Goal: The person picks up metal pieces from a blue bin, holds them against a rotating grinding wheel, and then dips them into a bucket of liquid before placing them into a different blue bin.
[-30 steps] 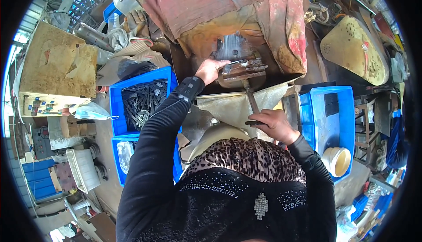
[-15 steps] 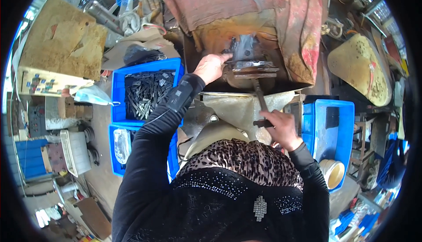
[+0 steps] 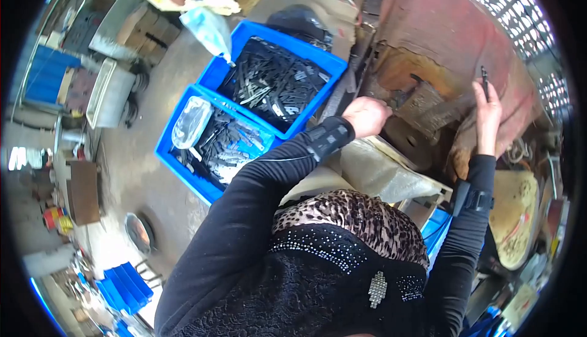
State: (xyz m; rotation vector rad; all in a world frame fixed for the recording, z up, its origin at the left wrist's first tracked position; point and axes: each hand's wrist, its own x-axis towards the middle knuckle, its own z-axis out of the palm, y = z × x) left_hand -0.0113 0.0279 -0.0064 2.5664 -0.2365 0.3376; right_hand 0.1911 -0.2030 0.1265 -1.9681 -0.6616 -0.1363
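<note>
My right hand (image 3: pixel 487 112) is raised in front of the reddish cloth cover (image 3: pixel 452 25). Between its fingertips it pinches a small, narrow dark strip (image 3: pixel 485 75), pointing up. My left hand (image 3: pixel 368 117) is curled closed beside the machine's worn metal fixture (image 3: pixel 422 106), near the corner of the blue bin. Whatever those curled fingers may hold is hidden. Below the fixture, a round dark metal part (image 3: pixel 405 141) sits in a grimy recess.
On the left, a blue bin (image 3: pixel 244 28) holds many dark strips. Against it stands a second blue bin (image 3: pixel 183 181), with more strips and a clear plastic container (image 3: pixel 192 123). A pale, stained board (image 3: pixel 513 214) lies at right. A dark round pan (image 3: pixel 139 233) stands on the floor.
The view has swung left. My right hand has let go of the metal lever and risen with a dark strip. My left hand has drawn back from the fixture, its fingers now curled.
</note>
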